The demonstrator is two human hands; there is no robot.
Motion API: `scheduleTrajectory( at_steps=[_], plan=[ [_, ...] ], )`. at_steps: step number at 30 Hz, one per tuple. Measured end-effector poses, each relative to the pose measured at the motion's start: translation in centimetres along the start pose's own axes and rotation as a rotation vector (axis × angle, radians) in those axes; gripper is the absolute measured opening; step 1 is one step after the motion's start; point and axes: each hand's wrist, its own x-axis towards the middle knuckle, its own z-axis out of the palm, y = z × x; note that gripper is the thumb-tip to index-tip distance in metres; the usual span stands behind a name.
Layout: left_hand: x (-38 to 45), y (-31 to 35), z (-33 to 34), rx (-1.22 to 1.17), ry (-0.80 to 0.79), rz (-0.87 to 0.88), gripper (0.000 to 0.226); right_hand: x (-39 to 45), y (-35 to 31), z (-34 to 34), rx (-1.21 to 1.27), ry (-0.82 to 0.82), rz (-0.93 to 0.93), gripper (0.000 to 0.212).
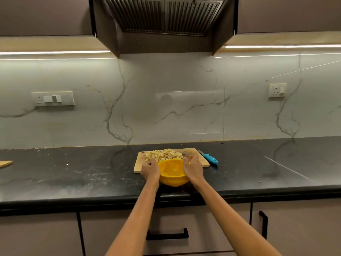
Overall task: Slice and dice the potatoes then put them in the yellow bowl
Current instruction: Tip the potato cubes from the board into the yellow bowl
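Round yellow plastic bowl (172, 172) centre frame, tilted toward pile of diced pale potato cubes (163, 154) on wooden cutting board (200, 158), likely for scooping. Left hand (150, 169), right hand (192, 168) fingers curled round rim. Blue-handled knife (209, 157) parked right.

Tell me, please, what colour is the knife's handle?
Blue, seen in the head view: the knife lies right of the board.

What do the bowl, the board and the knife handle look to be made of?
Bowl: probably plastic, uniform bright yellow with a dull sheen. Board: wood or bamboo, pale tan and matte, grain too blurred to tell. Knife handle: likely plastic, solid glossy blue.
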Motion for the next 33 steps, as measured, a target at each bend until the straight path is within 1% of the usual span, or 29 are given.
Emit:
scheduleTrajectory(
  at_steps=[2, 5, 8, 13, 15, 18, 21, 24, 27, 30, 33],
  plan=[
    [0.7, 0.5, -0.4, 0.002, 0.02, 0.021, 0.033, 0.9, 0.0, -0.4, -0.011, 0.015, -0.006, 0.042],
    [2.3, 0.7, -1.1, 0.055, 0.05, 0.053, 0.034, 2.4, 0.2, -1.0, -0.01, 0.043, -0.004, 0.031],
    [4.4, 0.5, -0.9, 0.16, 0.055, 0.079, 0.024, 4.1, 0.9, -1.4, -0.033, 0.05, 0.001, 0.03],
    [8.8, 0.0, 0.3, 0.25, 0.094, 0.149, 0.025, 7.5, 2.2, -1.4, -0.045, 0.036, 0.069, 0.024],
    [10.3, -0.4, 0.7, 0.345, 0.096, 0.182, 0.025, 9.2, 2.9, -1.0, -0.126, 0.019, 0.08, 0.026],
    [11.8, -1.6, 1.6, 0.64, 0.108, 0.198, 0.031, 11.5, 4.3, 0.0, -0.369, 0.031, 0.089, 0.037],
    [12.6, -3.0, 2.4, 0.915, 0.139, 0.178, 0.04, 12.7, 5.6, 1.1, -0.59, 0.061, 0.127, 0.036],
    [13.5, -4.2, 3.0, 1.088, 0.144, 0.121, 0.051, 13.9, 6.5, 2.2, -0.655, 0.072, 0.179, 0.031],
    [14.4, -4.1, 3.4, 1.159, 0.175, 0.098, 0.055, 14.9, 6.6, 2.6, -0.641, 0.097, 0.212, 0.031],
    [14.4, -3.6, 4.0, 1.201, 0.146, 0.08, 0.048, 15.7, 6.8, 2.9, -0.734, 0.104, 0.173, 0.032],
    [14.8, -3.2, 4.5, 1.196, 0.13, 0.015, 0.041, 16.2, 6.9, 3.1, -0.775, 0.106, 0.178, 0.033]
  ],
)
